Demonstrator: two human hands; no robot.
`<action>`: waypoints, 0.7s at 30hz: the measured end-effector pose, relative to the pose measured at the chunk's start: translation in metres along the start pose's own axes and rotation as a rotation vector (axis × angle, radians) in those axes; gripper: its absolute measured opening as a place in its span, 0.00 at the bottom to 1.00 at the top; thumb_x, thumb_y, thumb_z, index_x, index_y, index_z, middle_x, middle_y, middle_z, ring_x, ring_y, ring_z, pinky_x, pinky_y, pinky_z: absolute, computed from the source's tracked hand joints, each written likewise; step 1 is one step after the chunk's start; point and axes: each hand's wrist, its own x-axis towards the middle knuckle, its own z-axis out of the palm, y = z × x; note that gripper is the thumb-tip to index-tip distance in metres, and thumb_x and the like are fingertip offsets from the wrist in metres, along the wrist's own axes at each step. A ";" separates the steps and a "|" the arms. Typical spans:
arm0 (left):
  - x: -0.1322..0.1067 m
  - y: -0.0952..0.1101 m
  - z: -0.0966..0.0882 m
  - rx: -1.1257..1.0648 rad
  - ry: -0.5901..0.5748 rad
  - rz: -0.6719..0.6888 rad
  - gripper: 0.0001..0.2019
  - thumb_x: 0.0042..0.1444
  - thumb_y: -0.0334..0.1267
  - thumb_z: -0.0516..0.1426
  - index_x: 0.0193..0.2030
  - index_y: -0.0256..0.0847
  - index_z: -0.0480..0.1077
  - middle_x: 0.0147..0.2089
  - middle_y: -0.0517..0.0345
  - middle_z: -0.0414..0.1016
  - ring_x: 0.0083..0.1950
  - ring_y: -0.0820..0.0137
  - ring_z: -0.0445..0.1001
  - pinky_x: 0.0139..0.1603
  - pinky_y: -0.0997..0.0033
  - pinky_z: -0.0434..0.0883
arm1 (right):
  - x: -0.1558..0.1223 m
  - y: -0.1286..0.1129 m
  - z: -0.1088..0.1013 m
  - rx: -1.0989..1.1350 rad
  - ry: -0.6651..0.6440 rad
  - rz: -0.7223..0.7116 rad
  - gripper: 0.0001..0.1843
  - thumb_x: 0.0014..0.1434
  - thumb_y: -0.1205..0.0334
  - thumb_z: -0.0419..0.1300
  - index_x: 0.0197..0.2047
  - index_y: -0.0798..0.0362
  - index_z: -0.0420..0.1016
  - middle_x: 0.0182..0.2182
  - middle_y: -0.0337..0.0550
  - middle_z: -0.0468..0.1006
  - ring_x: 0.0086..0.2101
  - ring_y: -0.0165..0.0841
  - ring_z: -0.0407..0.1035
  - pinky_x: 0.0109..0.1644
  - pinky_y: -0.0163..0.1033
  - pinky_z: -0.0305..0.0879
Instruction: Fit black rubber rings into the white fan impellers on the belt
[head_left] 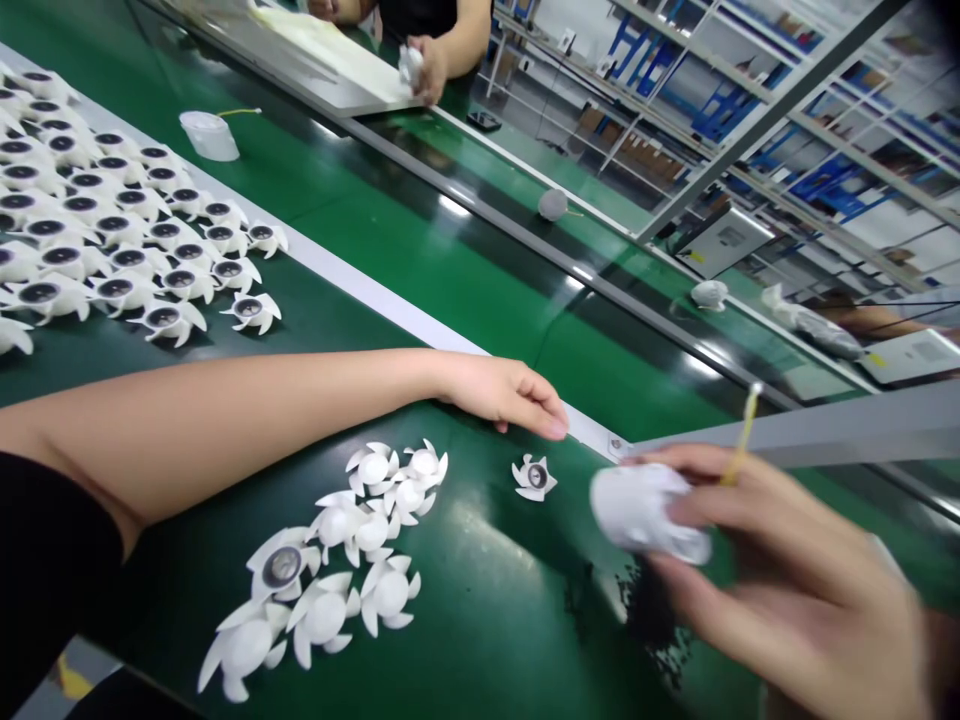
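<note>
My right hand (795,570), partly blurred, holds a white, rounded plastic motor-like part (634,510) above the green work surface; a yellow wire (742,435) sticks up from it. My left hand (517,395) reaches across, fingers loosely bent and the thumb apart, with nothing seen in it. Just below its fingertips lies a single small white fan wheel (535,478), its dark hub facing up. Several white fan wheels (373,532) lie in a loose cluster under my left forearm, mostly with plain hubs up. One larger wheel (283,567) there shows its metal-ringed hub.
Many fan wheels (112,225) stand in rows at the left. Past a pale rail (360,290) runs a green belt (337,215) carrying a white part with a yellow wire (210,135). Across it, another person's hand (431,70) holds a whitish piece. A metal post (810,425) crosses at right.
</note>
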 end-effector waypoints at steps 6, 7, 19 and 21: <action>-0.001 -0.002 -0.003 -0.129 0.027 0.020 0.24 0.53 0.54 0.63 0.52 0.43 0.73 0.39 0.60 0.72 0.38 0.73 0.67 0.36 0.75 0.66 | 0.014 0.006 0.049 0.036 -0.167 -0.080 0.09 0.59 0.66 0.65 0.44 0.48 0.77 0.51 0.46 0.76 0.49 0.37 0.73 0.50 0.41 0.72; -0.002 -0.003 -0.002 -0.106 -0.011 0.044 0.24 0.52 0.52 0.65 0.52 0.43 0.73 0.36 0.62 0.70 0.36 0.74 0.66 0.34 0.75 0.65 | 0.013 0.009 0.052 0.019 -0.190 -0.065 0.09 0.60 0.66 0.64 0.44 0.48 0.78 0.52 0.46 0.76 0.50 0.37 0.73 0.51 0.40 0.72; 0.006 0.013 -0.008 0.268 -0.103 -0.129 0.30 0.45 0.46 0.68 0.55 0.42 0.70 0.28 0.66 0.70 0.29 0.73 0.66 0.30 0.74 0.59 | 0.015 0.006 0.069 0.018 -0.124 0.131 0.04 0.55 0.64 0.68 0.37 0.49 0.80 0.46 0.44 0.81 0.45 0.38 0.77 0.48 0.40 0.74; 0.005 0.015 -0.008 0.310 -0.104 -0.141 0.30 0.45 0.47 0.67 0.56 0.43 0.69 0.30 0.66 0.72 0.30 0.72 0.67 0.32 0.74 0.61 | 0.015 0.006 0.071 0.038 -0.102 0.167 0.04 0.54 0.64 0.68 0.36 0.49 0.80 0.46 0.44 0.81 0.44 0.38 0.77 0.48 0.40 0.74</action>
